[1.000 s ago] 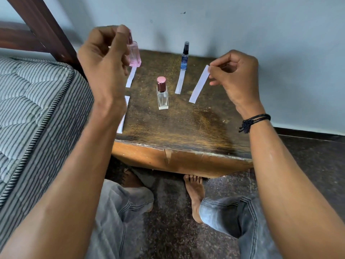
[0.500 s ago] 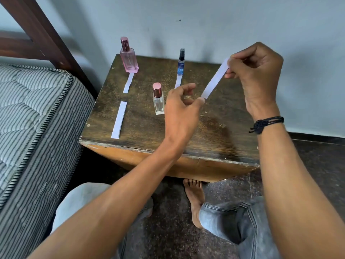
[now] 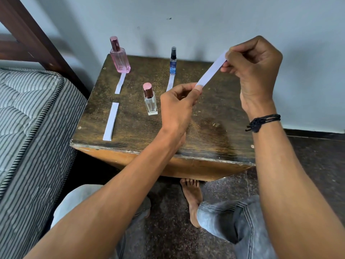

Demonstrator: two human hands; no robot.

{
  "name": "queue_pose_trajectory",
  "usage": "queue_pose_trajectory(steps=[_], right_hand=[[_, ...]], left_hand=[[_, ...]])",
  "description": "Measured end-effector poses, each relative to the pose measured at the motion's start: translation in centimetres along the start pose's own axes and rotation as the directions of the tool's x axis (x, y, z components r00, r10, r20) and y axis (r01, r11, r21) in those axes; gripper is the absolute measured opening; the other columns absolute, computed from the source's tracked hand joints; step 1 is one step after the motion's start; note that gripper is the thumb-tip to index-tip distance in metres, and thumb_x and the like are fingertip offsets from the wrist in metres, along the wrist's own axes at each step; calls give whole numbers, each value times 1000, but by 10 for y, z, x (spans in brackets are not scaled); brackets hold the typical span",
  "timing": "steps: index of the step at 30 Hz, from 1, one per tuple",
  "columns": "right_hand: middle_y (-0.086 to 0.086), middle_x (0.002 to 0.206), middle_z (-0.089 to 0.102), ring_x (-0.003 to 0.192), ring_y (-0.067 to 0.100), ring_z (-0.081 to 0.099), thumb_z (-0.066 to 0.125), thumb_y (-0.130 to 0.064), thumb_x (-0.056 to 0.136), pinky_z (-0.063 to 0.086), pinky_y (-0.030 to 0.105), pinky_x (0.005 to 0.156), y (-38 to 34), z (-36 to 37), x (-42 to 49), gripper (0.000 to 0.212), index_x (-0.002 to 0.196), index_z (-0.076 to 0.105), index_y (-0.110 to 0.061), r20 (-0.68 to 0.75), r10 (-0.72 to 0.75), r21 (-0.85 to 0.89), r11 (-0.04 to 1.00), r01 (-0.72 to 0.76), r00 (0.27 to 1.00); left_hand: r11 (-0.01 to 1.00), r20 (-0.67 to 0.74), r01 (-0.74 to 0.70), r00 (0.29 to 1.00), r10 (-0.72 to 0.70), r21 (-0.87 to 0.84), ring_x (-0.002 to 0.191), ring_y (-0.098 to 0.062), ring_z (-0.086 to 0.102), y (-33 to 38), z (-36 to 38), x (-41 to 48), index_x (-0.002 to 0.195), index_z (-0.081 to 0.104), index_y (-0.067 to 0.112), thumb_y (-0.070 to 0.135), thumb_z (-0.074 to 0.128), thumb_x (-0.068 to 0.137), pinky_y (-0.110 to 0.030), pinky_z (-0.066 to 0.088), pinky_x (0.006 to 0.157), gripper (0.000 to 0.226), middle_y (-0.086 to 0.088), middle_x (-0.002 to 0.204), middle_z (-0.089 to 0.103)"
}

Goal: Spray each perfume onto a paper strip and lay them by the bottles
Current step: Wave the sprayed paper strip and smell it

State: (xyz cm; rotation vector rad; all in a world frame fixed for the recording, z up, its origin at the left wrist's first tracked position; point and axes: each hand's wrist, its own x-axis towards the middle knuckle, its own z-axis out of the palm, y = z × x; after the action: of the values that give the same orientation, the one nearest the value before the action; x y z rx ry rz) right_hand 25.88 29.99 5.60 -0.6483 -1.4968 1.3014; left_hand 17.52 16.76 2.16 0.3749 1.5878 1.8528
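A white paper strip (image 3: 211, 71) hangs in the air above the wooden table (image 3: 205, 128). My right hand (image 3: 255, 75) pinches its upper end and my left hand (image 3: 177, 107) pinches its lower end. A tall pink bottle (image 3: 120, 57) stands at the back left with a strip (image 3: 120, 83) in front of it. A slim blue bottle (image 3: 173, 61) stands at the back middle, also with a strip (image 3: 170, 82) in front. A small clear bottle (image 3: 150, 100) with a pink cap stands mid-table. Another strip (image 3: 111, 121) lies near the left front edge.
A striped mattress (image 3: 31, 128) and a dark wooden bed frame (image 3: 28, 32) border the table on the left. A pale wall (image 3: 205, 19) rises right behind it. My knees and bare feet are below the front edge, on a dark speckled floor (image 3: 317, 165).
My left hand set the pink bottle down at the back left, then crossed to the right and took the strip's lower end. My right hand lifted the strip off the table.
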Motion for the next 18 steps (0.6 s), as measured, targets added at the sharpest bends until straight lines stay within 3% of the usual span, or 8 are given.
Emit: queue_pose_trajectory(steps=[3,10,18], right_hand=[[13,72,70,59,26,69,71,6,80,57,34,61,-1,0,0,14,78,66,-6,3,-9,31,999,9,1000],[16,77,69,67,31,69,73,5,81,56,36,64,-5,0,0,12,80,68,-6,6,-34,93,995,34,999],[8,76,72,70,25,69,74,3,85,56,34,67,-8,0,-2,11,88,68,-5,76,-84,145,987,72,994]], left_hand=[[998,-14,-68,998,68,7,73,-5,62,1,0,-1,95,75,7,9,73,91,-19,51,73,6,-3,83,72],[964,-95,-261,959,265,61,71,-5,59,4,0,-4,92,75,14,14,73,91,-27,51,70,2,2,79,71],[939,-159,-336,926,343,69,78,-10,60,5,-2,0,96,76,13,15,73,92,-37,53,75,5,-9,88,73]])
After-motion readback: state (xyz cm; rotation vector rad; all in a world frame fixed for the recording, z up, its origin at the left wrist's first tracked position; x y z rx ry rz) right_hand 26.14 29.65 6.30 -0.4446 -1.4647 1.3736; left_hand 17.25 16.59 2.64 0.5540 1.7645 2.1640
